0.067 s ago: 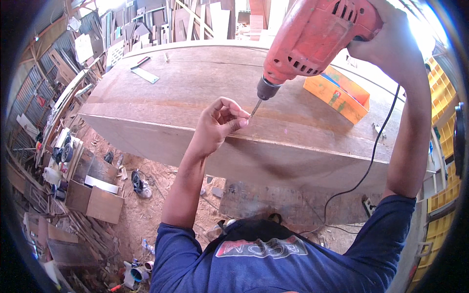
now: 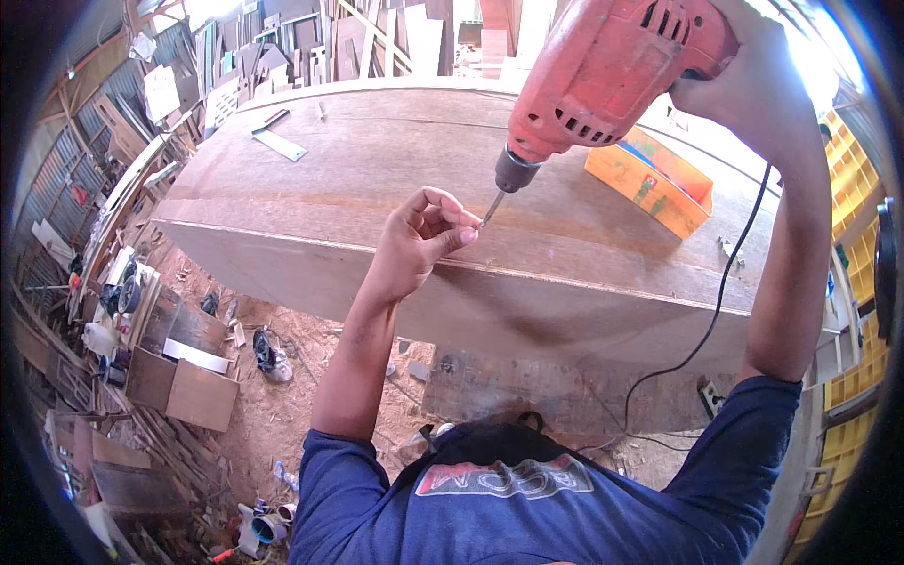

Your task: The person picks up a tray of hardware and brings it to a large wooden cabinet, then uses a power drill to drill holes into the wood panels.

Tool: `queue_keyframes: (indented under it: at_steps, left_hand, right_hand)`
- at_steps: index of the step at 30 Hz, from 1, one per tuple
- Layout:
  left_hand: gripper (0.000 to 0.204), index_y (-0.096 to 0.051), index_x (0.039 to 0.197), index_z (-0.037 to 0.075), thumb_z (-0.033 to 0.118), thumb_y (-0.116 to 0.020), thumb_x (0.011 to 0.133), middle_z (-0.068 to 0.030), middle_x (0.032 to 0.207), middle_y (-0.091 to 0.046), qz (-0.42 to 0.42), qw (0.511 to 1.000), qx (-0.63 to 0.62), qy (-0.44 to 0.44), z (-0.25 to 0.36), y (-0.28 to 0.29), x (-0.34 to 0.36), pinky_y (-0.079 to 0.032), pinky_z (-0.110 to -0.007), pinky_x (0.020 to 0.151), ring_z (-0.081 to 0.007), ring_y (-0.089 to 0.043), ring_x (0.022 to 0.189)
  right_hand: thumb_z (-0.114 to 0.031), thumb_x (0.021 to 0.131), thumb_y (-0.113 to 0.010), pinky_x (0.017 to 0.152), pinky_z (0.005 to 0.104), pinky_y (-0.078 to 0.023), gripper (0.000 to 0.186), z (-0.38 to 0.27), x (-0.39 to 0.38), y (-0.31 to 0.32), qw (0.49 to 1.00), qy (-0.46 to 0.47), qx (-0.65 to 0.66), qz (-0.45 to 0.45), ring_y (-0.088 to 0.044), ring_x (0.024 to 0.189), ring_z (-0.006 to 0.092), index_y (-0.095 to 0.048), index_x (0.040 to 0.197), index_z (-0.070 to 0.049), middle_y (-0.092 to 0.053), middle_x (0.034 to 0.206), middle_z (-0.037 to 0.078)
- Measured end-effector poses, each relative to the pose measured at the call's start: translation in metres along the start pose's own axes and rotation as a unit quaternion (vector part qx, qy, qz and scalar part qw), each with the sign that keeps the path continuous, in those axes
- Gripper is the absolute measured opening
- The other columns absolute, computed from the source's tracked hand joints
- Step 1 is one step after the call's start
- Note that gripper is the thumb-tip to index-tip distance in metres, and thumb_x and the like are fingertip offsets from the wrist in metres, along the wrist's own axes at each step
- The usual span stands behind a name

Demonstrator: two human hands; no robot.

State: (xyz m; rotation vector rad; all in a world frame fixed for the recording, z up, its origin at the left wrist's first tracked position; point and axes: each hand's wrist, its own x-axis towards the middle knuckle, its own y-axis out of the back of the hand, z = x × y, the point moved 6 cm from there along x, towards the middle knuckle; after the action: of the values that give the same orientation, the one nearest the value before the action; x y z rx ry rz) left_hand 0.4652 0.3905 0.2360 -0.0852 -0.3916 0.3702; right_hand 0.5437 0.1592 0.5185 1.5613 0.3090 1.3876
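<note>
My right hand grips the handle of a red corded power drill, held tilted over the wooden panel box. From its dark chuck a thin bit points down and left. At the bit's tip, my left hand is closed in a pinch of thumb and forefinger. What the fingertips hold is too small to make out. This hand is just above the near top edge of the large plywood box.
An orange open box with things inside stands on the plywood at right, small metal pieces beside it. A try square lies at far left. The drill's black cord hangs past my right arm. Boards and shavings cover the floor.
</note>
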Motion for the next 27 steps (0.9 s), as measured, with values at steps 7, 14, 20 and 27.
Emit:
queue_keyframes:
  at_steps: [7,14,20,27]
  left_hand:
    - [0.020,-0.062,0.106,0.007,0.004,-0.077,0.093,-0.0104,0.098,-0.075,0.019,1.000,-0.013,0.014,-0.002,0.002,0.003,-0.058,-0.032,0.087,-0.0170,-0.072,0.092]
    - [0.021,-0.060,0.112,0.006,0.004,-0.073,0.096,-0.0153,0.100,-0.078,0.002,0.999,-0.029,0.025,-0.002,0.001,0.003,-0.057,-0.032,0.088,-0.0194,-0.074,0.094]
    - [0.025,-0.060,0.115,0.006,0.001,-0.074,0.094,-0.0146,0.101,-0.078,-0.018,1.000,-0.010,0.014,-0.003,-0.006,0.002,-0.056,-0.032,0.089,-0.0184,-0.074,0.099]
    - [0.032,-0.060,0.115,0.005,-0.003,-0.077,0.089,-0.0104,0.098,-0.077,-0.097,0.988,0.109,0.040,-0.007,-0.020,0.000,-0.055,-0.032,0.091,-0.0178,-0.073,0.103]
  right_hand:
    - [-0.004,0.069,-0.082,0.097,0.0389,-0.055,0.065,0.039,0.006,-0.004,0.992,-0.060,0.111,-0.025,-0.066,0.107,0.0247,-0.057,0.128,-0.004,-0.068,0.114,0.011]
    - [-0.008,0.065,-0.086,0.095,0.0393,-0.056,0.068,0.007,-0.010,0.012,0.995,-0.050,-0.032,0.083,-0.066,0.107,0.0261,-0.055,0.126,-0.007,-0.067,0.113,0.010]
    - [-0.010,0.065,-0.087,0.094,0.0389,-0.056,0.069,0.087,0.005,-0.005,0.991,-0.085,0.053,0.083,-0.067,0.105,0.0263,-0.057,0.127,-0.008,-0.067,0.112,0.010]
    - [-0.014,0.071,-0.087,0.092,0.0386,-0.055,0.059,0.031,0.023,-0.033,0.990,-0.016,0.123,-0.074,-0.066,0.104,0.0269,-0.061,0.124,-0.005,-0.066,0.114,0.012]
